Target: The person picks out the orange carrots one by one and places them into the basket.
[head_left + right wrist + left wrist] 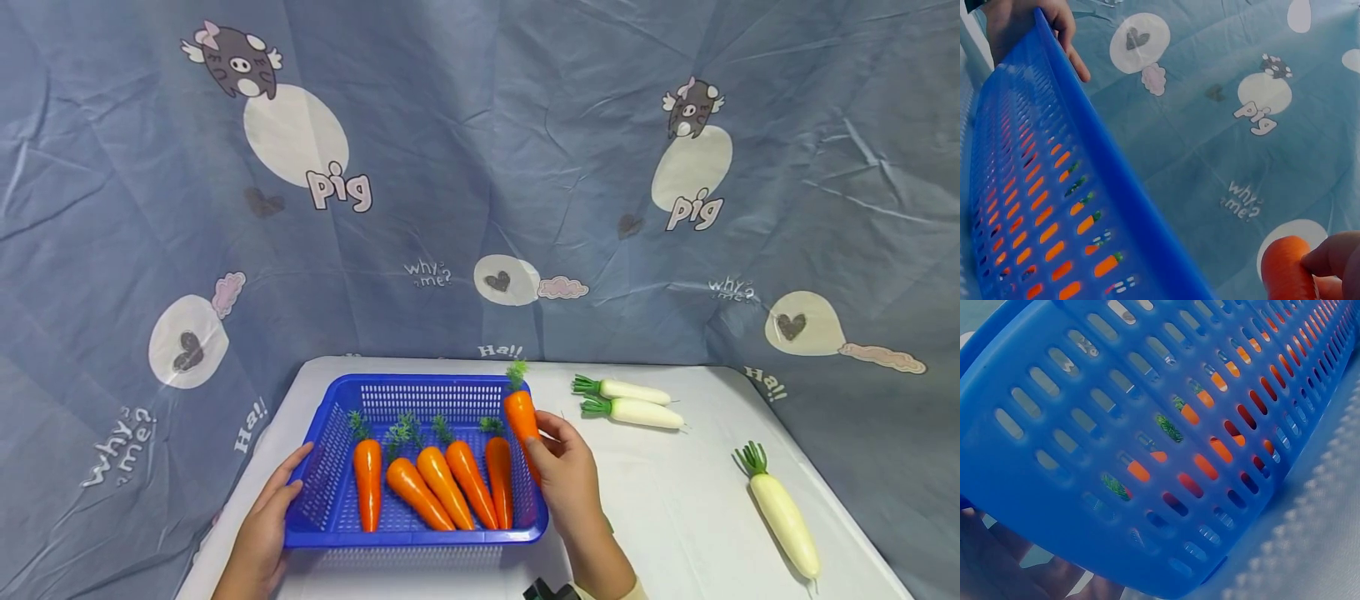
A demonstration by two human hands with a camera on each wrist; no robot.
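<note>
A blue plastic basket [416,537] with slotted walls stands on the table, several orange carrots [367,483] with green tops lying side by side in it. My left hand [258,521] grips the basket's left rim; in the left wrist view its fingers [1054,575] show below the blue wall. At the right rim, my right hand [570,471] pinches another carrot [521,417] between thumb and fingers. That carrot slants with its leafy end up and away, overlapping the rim in the head view. The right wrist view catches the carrot's orange end [1286,269] beside the thumb.
Two white radishes [637,402] lie together at the back, right of the basket. A third white radish [783,521] lies near the table's right edge. Behind the white-covered table [660,508] hangs a blue-grey printed cloth [450,167].
</note>
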